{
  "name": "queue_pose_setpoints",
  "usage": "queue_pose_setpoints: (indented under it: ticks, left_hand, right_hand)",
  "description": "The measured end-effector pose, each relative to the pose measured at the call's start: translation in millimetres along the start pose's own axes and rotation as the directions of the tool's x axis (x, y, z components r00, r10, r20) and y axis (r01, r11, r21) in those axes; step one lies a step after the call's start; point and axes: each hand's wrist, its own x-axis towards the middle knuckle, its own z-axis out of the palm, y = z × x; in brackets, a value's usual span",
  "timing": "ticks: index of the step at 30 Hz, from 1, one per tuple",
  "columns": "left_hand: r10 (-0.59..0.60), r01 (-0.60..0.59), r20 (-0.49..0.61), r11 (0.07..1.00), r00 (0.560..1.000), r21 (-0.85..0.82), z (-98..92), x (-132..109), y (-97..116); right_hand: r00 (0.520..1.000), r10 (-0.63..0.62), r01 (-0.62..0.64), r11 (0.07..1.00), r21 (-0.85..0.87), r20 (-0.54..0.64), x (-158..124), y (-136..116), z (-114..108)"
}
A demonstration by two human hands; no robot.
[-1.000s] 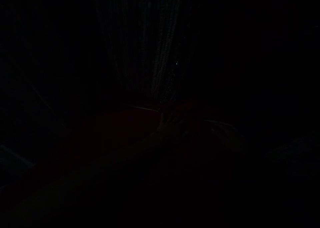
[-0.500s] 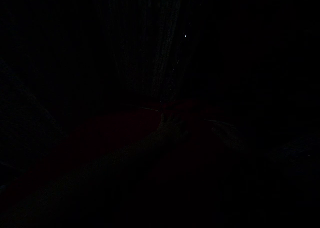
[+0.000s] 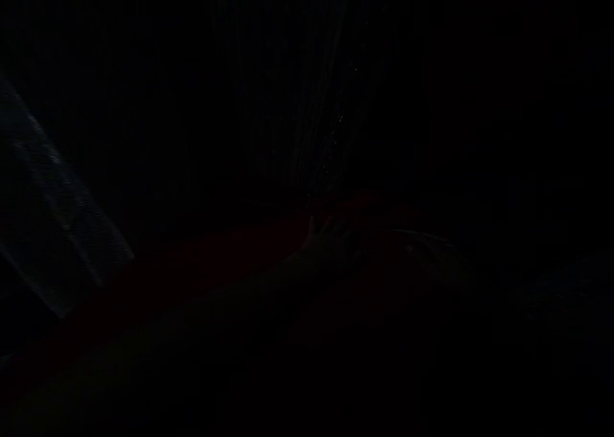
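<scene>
The view is very dark. My left hand (image 3: 333, 245) reaches in from the lower left, its forearm crossing a dark red surface (image 3: 225, 248). Its fingers look spread on or just over that surface, and nothing can be made out in them. To the right, my right hand (image 3: 436, 258) shows only as a faint shape; its fingers are lost in the dark. A thin pale line (image 3: 407, 231) runs along the top of that shape. What the right hand holds, if anything, is hidden.
Faint upright folds, like hanging cloth (image 3: 297, 79), rise behind the red surface. Tiny specks of light (image 3: 340, 119) dot their right side. At the left, a slanting greyish band (image 3: 71, 194) catches some light. A dim bluish patch (image 3: 561, 290) lies at the right.
The slanting band at the left has become brighter and clearer. The bright spot near the top has dimmed to a speck. My left hand stays in nearly the same place.
</scene>
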Motion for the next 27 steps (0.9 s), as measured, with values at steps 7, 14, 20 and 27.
queue_pose_setpoints:
  ticks: [7, 14, 20, 27]
  left_hand:
    - [0.002, -0.002, -0.015, 1.000, 1.000, 0.003, -1.2, -3, 2]
    - [-0.001, 0.002, -0.032, 1.000, 0.999, 0.014, -3.0, -9, 4]
    - [0.003, -0.003, -0.041, 1.000, 0.999, 0.014, -4.9, -10, 4]
    - [-0.002, 0.003, -0.027, 1.000, 1.000, 0.016, -3.4, -6, 4]
  right_hand:
    - [1.000, -0.021, 0.021, 1.000, -0.014, 0.005, -2, 3, 0]
    - [0.999, -0.005, 0.004, 1.000, -0.021, -0.036, -2, 3, 4]
    - [0.997, 0.037, -0.039, 0.999, -0.021, -0.074, -2, 1, 9]
    - [0.993, 0.060, -0.058, 0.998, 0.022, -0.102, 1, -3, 6]
